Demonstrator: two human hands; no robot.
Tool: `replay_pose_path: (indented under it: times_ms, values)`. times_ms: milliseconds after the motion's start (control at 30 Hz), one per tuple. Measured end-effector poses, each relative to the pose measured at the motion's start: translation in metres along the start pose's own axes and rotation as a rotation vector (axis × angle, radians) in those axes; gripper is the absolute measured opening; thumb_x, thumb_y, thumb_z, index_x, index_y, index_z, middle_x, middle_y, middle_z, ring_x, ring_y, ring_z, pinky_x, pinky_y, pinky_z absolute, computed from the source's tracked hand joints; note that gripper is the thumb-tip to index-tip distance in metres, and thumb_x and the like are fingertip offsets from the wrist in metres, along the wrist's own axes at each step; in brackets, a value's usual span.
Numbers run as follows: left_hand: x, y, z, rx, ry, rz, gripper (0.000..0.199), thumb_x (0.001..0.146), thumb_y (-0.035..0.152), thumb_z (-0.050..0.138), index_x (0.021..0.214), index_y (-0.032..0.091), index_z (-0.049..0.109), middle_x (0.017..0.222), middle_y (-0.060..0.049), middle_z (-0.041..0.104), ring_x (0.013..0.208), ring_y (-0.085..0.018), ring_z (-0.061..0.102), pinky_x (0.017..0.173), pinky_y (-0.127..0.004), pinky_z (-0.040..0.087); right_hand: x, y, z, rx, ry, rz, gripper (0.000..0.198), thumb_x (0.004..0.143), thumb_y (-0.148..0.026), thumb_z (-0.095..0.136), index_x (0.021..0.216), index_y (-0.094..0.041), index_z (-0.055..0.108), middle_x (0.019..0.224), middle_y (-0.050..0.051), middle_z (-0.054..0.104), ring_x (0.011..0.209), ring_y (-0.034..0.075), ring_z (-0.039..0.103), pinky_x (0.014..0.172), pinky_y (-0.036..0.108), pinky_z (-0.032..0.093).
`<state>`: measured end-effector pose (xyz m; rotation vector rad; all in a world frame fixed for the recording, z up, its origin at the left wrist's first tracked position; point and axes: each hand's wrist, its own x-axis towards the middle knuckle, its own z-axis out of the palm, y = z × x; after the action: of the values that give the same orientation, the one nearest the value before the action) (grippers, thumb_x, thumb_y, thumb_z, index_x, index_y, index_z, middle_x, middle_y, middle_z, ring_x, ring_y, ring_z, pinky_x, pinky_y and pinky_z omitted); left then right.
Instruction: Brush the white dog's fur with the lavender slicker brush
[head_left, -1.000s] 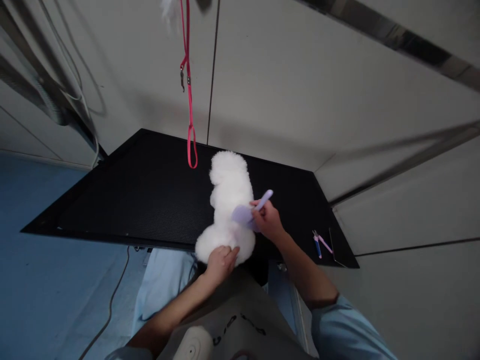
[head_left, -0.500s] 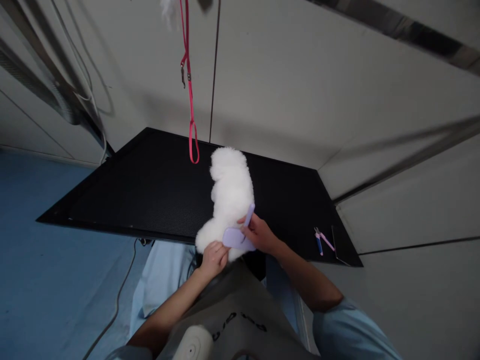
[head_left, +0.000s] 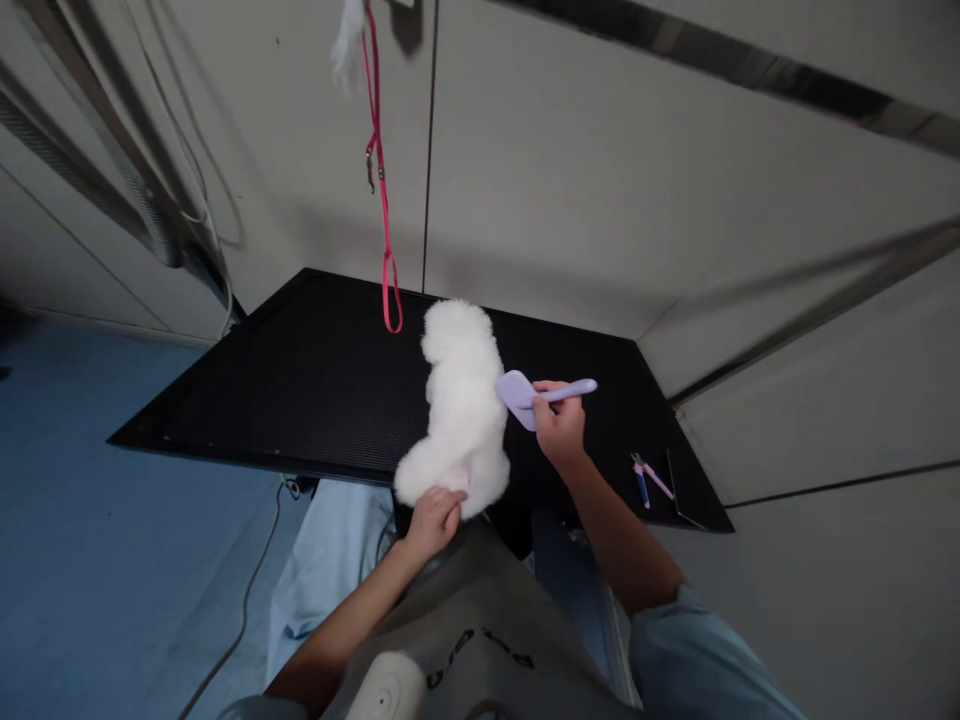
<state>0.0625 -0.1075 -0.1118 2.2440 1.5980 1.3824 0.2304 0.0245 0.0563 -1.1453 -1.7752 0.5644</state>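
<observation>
A white fluffy dog (head_left: 465, 400) is seen from above, lengthwise across the black table; its face does not show. My right hand (head_left: 561, 425) grips the handle of a light purple slicker brush (head_left: 517, 392). The brush is at the dog's right flank, its flat back facing up and its bristles hidden; whether it touches the fur I cannot tell. At the dog's near end, my left hand (head_left: 435, 520) has its fingers closed on the fur.
The black grooming table (head_left: 300, 380) stands against a pale wall. A red lead (head_left: 386, 230) hangs over its far edge. Nail clippers (head_left: 651, 478) with blue and pink handles lie at the right end, and a cable (head_left: 244, 610) runs over the blue floor.
My right hand has moved the brush away from the dog's near end, up and to the right, turning its handle sideways. The left hand stays on the fur. The view has shifted slightly.
</observation>
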Motion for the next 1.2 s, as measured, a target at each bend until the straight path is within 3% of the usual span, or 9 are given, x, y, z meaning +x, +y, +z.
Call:
replay_pose_path:
  times_ms: [167, 333, 467, 500, 633, 800, 967, 1133, 1200]
  values:
    - [-0.003, 0.008, 0.009, 0.002, 0.016, -0.017, 0.030, 0.090, 0.012, 0.041, 0.092, 0.016, 0.070, 0.066, -0.004, 0.062, 0.064, -0.016, 0.056, 0.062, -0.028, 0.045, -0.011, -0.004, 0.012, 0.086, -0.565, -0.008, 0.018, 0.082, -0.027, 0.057, 0.097, -0.018, 0.061, 0.082, 0.005, 0.070, 0.071, 0.018, 0.068, 0.065, 0.028, 0.054]
    - [-0.003, 0.014, 0.016, 0.036, 0.016, 0.002, 0.031, 0.090, 0.009, 0.041, 0.101, 0.013, 0.069, 0.065, -0.004, 0.059, 0.062, -0.016, 0.054, 0.059, -0.026, 0.043, -0.004, -0.004, 0.019, 0.023, -0.146, 0.057, 0.028, 0.085, -0.032, 0.056, 0.108, -0.017, 0.057, 0.090, 0.007, 0.069, 0.072, 0.017, 0.067, 0.066, 0.029, 0.054]
    - [-0.004, 0.014, 0.020, 0.030, 0.030, 0.020, 0.030, 0.089, 0.009, 0.041, 0.100, 0.013, 0.069, 0.066, -0.005, 0.060, 0.062, -0.016, 0.054, 0.058, -0.026, 0.042, -0.009, -0.007, 0.023, 0.049, -0.541, 0.001, 0.022, 0.082, -0.032, 0.060, 0.099, -0.019, 0.061, 0.082, 0.005, 0.069, 0.066, 0.016, 0.065, 0.062, 0.027, 0.053]
    - [-0.005, 0.013, 0.022, 0.028, 0.024, 0.012, 0.031, 0.089, 0.008, 0.041, 0.101, 0.013, 0.069, 0.066, -0.005, 0.060, 0.063, -0.016, 0.054, 0.058, -0.026, 0.042, -0.009, -0.007, 0.024, 0.042, -0.558, 0.019, 0.022, 0.082, -0.032, 0.059, 0.099, -0.018, 0.061, 0.079, 0.004, 0.069, 0.064, 0.016, 0.065, 0.061, 0.027, 0.053]
    - [-0.008, 0.012, 0.028, 0.031, -0.034, -0.015, 0.032, 0.089, 0.008, 0.041, 0.105, 0.014, 0.068, 0.067, -0.003, 0.060, 0.063, -0.015, 0.054, 0.058, -0.026, 0.042, -0.005, -0.008, 0.023, -0.032, -0.148, 0.041, 0.029, 0.085, -0.035, 0.055, 0.108, -0.017, 0.058, 0.091, 0.008, 0.069, 0.071, 0.017, 0.066, 0.064, 0.029, 0.054]
    - [-0.006, 0.010, 0.030, -0.017, -0.013, 0.019, 0.028, 0.086, 0.006, 0.043, 0.097, 0.013, 0.068, 0.066, -0.004, 0.061, 0.062, -0.015, 0.056, 0.058, -0.026, 0.044, -0.010, -0.011, 0.027, 0.019, -0.561, -0.009, 0.024, 0.084, -0.030, 0.058, 0.105, -0.018, 0.061, 0.077, 0.003, 0.068, 0.059, 0.015, 0.064, 0.057, 0.027, 0.052]
    - [-0.001, 0.010, 0.023, -0.084, -0.015, -0.049, 0.030, 0.085, 0.007, 0.043, 0.101, 0.015, 0.068, 0.073, -0.005, 0.066, 0.066, -0.016, 0.059, 0.062, -0.028, 0.047, -0.005, -0.008, 0.020, -0.086, -0.168, -0.022, 0.033, 0.087, -0.035, 0.054, 0.115, -0.017, 0.057, 0.099, 0.011, 0.069, 0.081, 0.021, 0.067, 0.071, 0.033, 0.055]
    - [-0.006, 0.009, 0.023, -0.171, -0.039, -0.297, 0.027, 0.085, 0.014, 0.042, 0.099, 0.014, 0.065, 0.070, -0.004, 0.064, 0.063, -0.016, 0.059, 0.062, -0.030, 0.049, -0.009, -0.006, 0.020, -0.003, -0.526, -0.007, 0.027, 0.086, -0.033, 0.056, 0.109, -0.019, 0.060, 0.081, 0.005, 0.069, 0.062, 0.015, 0.063, 0.057, 0.027, 0.052]
    - [-0.008, 0.008, 0.023, -0.245, -0.030, -0.443, 0.030, 0.086, 0.018, 0.043, 0.108, 0.012, 0.061, 0.063, 0.002, 0.056, 0.056, -0.014, 0.053, 0.058, -0.028, 0.047, -0.007, -0.006, 0.020, -0.036, -0.413, 0.027, 0.028, 0.087, -0.032, 0.055, 0.111, -0.018, 0.059, 0.083, 0.005, 0.069, 0.062, 0.015, 0.063, 0.059, 0.027, 0.053]
